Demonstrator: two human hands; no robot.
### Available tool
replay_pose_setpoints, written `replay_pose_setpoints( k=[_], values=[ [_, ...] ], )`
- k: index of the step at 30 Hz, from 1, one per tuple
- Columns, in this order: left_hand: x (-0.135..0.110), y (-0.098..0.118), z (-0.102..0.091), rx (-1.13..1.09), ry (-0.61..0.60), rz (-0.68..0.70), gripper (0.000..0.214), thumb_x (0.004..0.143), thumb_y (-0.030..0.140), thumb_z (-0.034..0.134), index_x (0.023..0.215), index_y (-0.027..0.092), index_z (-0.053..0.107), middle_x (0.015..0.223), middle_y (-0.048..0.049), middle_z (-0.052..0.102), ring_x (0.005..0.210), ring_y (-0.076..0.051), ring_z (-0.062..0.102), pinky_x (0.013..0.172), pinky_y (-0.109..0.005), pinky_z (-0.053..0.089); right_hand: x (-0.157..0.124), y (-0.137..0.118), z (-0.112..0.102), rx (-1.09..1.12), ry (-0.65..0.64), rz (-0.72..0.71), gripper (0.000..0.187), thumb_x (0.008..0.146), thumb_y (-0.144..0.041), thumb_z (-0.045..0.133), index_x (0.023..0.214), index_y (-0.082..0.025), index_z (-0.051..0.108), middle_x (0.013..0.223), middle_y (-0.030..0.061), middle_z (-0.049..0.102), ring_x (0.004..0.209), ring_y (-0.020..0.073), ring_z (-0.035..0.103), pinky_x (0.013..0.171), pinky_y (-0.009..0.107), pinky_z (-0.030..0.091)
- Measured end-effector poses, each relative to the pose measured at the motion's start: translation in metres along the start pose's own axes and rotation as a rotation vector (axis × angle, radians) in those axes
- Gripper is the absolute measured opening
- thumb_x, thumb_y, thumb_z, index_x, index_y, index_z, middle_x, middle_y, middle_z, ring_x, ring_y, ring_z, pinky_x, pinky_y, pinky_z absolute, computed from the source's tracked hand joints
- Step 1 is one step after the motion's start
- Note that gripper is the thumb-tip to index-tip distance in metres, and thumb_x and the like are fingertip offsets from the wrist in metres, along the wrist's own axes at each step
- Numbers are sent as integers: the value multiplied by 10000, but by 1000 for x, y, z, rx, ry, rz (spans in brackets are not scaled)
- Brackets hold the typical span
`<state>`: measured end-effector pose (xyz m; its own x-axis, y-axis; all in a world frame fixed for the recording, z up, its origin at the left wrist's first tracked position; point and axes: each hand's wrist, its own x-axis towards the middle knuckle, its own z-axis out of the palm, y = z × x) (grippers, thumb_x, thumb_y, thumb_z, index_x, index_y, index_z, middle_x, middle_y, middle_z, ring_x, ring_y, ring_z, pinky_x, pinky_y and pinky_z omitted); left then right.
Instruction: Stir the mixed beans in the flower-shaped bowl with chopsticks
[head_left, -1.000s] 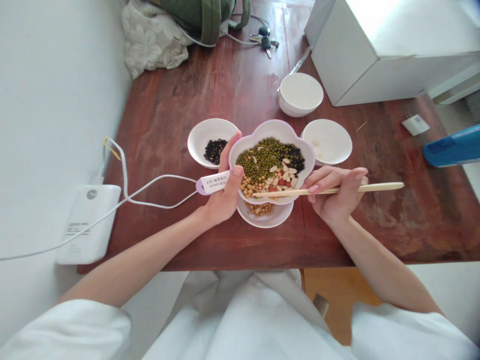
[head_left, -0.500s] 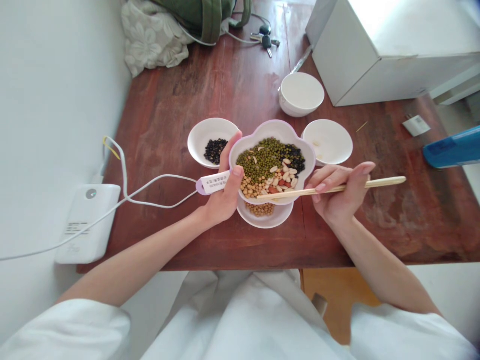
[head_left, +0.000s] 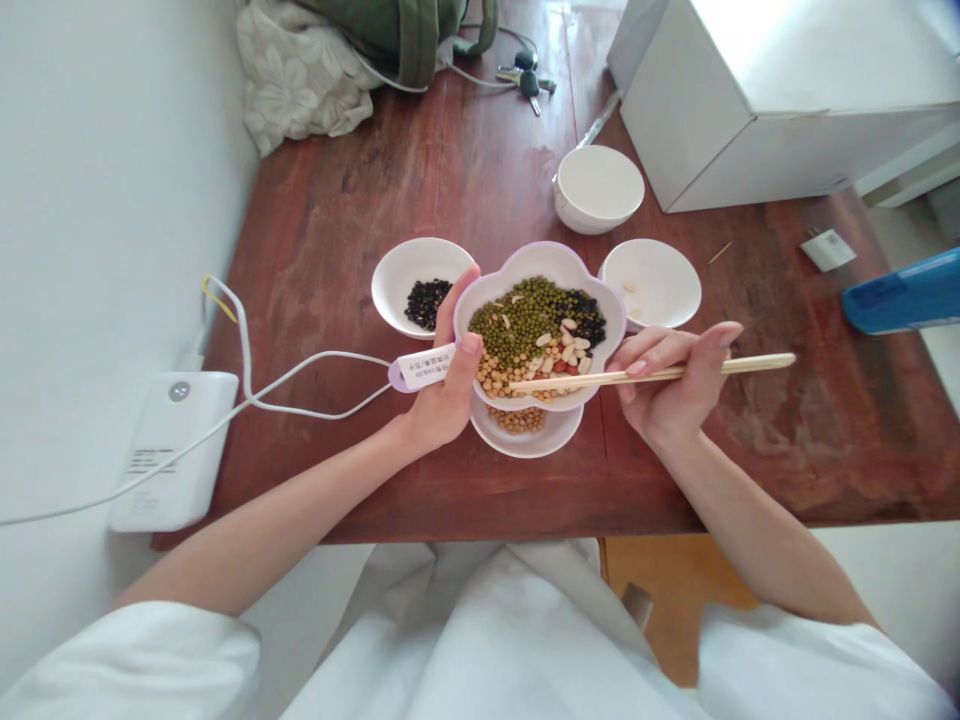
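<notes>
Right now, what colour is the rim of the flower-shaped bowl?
The rim is pale purple, shown in the head view.

Handle label [head_left: 426, 368], white device [head_left: 174, 450]: print not legible.

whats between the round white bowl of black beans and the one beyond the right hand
The head view shows fingers of the left hand and the white flower-shaped bowl they hold.

head view, sole camera | from above the white shirt [head_left: 465, 640] | facing forward and down onto the surface [head_left: 337, 215] | near, wide | flower-shaped bowl [head_left: 553, 262] mid-frame, green bag [head_left: 416, 45] at top edge
</notes>
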<state>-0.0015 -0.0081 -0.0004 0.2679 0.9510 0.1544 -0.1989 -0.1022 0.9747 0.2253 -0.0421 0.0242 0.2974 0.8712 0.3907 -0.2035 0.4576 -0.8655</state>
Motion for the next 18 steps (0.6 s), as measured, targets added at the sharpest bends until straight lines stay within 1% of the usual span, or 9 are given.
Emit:
replay_pose_setpoints(
  k=[3, 5, 8, 10, 11, 13, 14, 16, 18],
  values=[
    [-1, -1, 0, -9, 17, -15, 707, 1036, 723, 552, 1622, 331, 509, 1454, -80, 754, 1511, -289, 595, 1340, -458, 398, 0, 0, -2, -34, 2, -6, 649, 1113, -588, 514, 659, -244, 825, 604, 46, 728, 343, 94, 499, 299, 261, 286],
    [-2, -1, -1, -20, 11, -27, 705, 1038, 730, 540, 1622, 335, 507, 1466, -81, 746, 1501, -284, 604, 1335, -454, 403, -1, 0, -5, -79, -16, -46, 662, 1125, -588, 482, 676, -248, 830, 624, 44, 738, 362, 92, 518, 311, 251, 312],
    [-2, 3, 0, -20, -11, -48, 691, 1052, 715, 525, 1627, 333, 493, 1447, -86, 753, 1485, -280, 614, 1331, -469, 406, -5, -2, -7, -140, -62, -122, 620, 1117, -588, 504, 729, -255, 855, 684, 56, 775, 433, 119, 606, 367, 264, 419],
    [-2, 6, 0, -10, -19, -56, 671, 1072, 686, 505, 1637, 325, 474, 1430, -89, 758, 1483, -274, 611, 1323, -471, 417, -7, -2, -9, -189, -122, -217, 566, 1120, -552, 520, 790, -258, 874, 725, 63, 799, 528, 163, 705, 443, 298, 521],
    [-2, 8, 0, -10, -24, -60, 661, 1083, 668, 492, 1644, 319, 462, 1432, -94, 756, 1488, -271, 604, 1317, -471, 425, -7, -2, -9, -218, -168, -290, 553, 1134, -522, 499, 837, -256, 882, 743, 65, 809, 574, 181, 741, 477, 313, 558],
    [-3, 10, 0, -29, -39, -68, 650, 1099, 637, 474, 1658, 308, 437, 1454, -104, 742, 1507, -270, 582, 1305, -474, 440, -7, -1, -10, -268, -268, -440, 547, 1162, -448, 435, 935, -240, 887, 769, 69, 821, 612, 195, 770, 503, 329, 593],
    [-3, 10, -1, -41, -50, -75, 651, 1101, 631, 473, 1662, 305, 429, 1468, -108, 733, 1515, -272, 575, 1302, -479, 444, -7, -1, -10, -283, -314, -484, 554, 1171, -421, 403, 972, -228, 883, 777, 74, 823, 606, 195, 768, 493, 329, 593],
    [-5, 10, -2, -59, -54, -103, 652, 1102, 629, 465, 1670, 312, 416, 1512, -107, 706, 1540, -273, 552, 1317, -488, 426, -6, 0, -9, -287, -352, -494, 565, 1174, -399, 372, 997, -214, 876, 770, 82, 819, 582, 201, 759, 466, 333, 585],
    [-6, 10, -5, -36, -55, -127, 656, 1097, 640, 460, 1670, 322, 420, 1532, -106, 692, 1547, -280, 548, 1340, -498, 394, -5, 0, -9, -293, -352, -450, 574, 1172, -408, 361, 988, -219, 872, 767, 86, 815, 574, 212, 758, 454, 343, 586]
  ],
)
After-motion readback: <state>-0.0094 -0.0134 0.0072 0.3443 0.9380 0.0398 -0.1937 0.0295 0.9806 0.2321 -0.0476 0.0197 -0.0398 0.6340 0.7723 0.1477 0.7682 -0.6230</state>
